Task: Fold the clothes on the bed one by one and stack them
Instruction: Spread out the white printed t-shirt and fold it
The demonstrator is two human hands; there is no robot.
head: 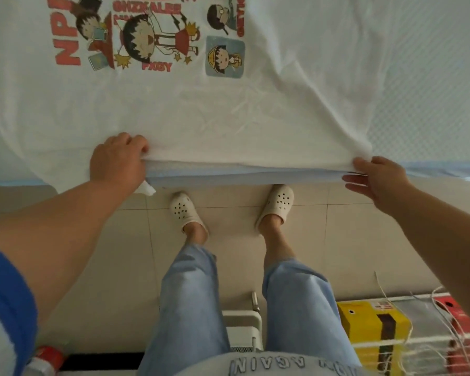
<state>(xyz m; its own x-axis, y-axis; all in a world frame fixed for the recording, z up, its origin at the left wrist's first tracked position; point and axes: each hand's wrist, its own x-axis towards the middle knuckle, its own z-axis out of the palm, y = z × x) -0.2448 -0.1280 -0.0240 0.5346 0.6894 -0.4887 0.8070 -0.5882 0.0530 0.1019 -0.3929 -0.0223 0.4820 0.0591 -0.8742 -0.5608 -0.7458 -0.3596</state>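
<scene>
Nearest my view, the left forearm runs up to the left hand [117,160], whose curled fingers grip the near hem of the white T-shirt [228,104]. I read the shirt as spread flat across the bed [432,77], cartoon print facing up at the upper left. Its hem hangs just over the bed's near edge. Below the hem, two cream clogs [183,211] stand on the tiled floor [228,218]. Right hand [377,177] pinches the hem's right corner, thumb on top, fingers underneath. At lower right, a yellow box [369,327] sits in a rack.
</scene>
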